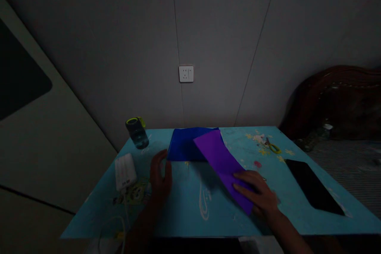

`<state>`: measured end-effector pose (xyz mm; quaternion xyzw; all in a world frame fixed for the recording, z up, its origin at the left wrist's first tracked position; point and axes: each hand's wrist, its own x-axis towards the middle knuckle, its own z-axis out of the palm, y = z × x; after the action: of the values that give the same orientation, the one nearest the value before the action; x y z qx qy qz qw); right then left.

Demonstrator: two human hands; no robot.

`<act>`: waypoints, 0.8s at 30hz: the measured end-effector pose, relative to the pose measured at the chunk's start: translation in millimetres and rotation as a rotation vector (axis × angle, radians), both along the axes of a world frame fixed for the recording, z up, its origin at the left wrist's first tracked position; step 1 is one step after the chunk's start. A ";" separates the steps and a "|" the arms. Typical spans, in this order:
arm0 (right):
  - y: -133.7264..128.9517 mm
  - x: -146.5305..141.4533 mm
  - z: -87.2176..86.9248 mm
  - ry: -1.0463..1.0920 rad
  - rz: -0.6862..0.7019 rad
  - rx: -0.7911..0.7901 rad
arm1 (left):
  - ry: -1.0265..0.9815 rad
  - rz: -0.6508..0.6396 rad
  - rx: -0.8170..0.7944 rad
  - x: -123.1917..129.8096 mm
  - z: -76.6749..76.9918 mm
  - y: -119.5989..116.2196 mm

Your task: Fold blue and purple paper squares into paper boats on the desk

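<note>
A long strip of purple paper [222, 162] is gripped near its lower end by my right hand [257, 192], fingers on top and the thumb out of sight beneath. The paper slants up and to the left, its far end overlapping a blue sheet [186, 145] at the back of the table. My left hand [160, 174] holds nothing; thumb and fingers are apart in a curve, close to the blue sheet's lower left corner.
On the light blue table [190, 206], a dark bottle [137, 135] and a white power bank [125, 171] with a cable stand left. Scissors with yellow handles [274, 149] lie at the back right, a black flat panel [314, 186] at the right. A wall socket [186, 74] is behind.
</note>
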<state>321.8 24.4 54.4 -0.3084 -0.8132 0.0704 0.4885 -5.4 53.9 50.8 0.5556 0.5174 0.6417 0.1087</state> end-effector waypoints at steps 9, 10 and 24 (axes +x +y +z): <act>-31.7 -27.0 -20.8 -0.560 0.137 -0.019 | 1.023 -0.494 -0.036 45.9 -24.2 -74.7; -31.1 -26.8 -20.6 -0.581 0.127 -0.021 | 1.045 -0.517 -0.060 51.1 -29.9 -79.3; -20.3 -34.5 -40.5 -0.363 -0.231 -0.413 | 0.926 -0.415 -0.216 45.1 -43.3 -95.0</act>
<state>287.3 4.1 13.8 -0.4992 -0.8153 0.1221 0.2668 39.7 -41.1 7.5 0.8578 0.4536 0.2366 0.0499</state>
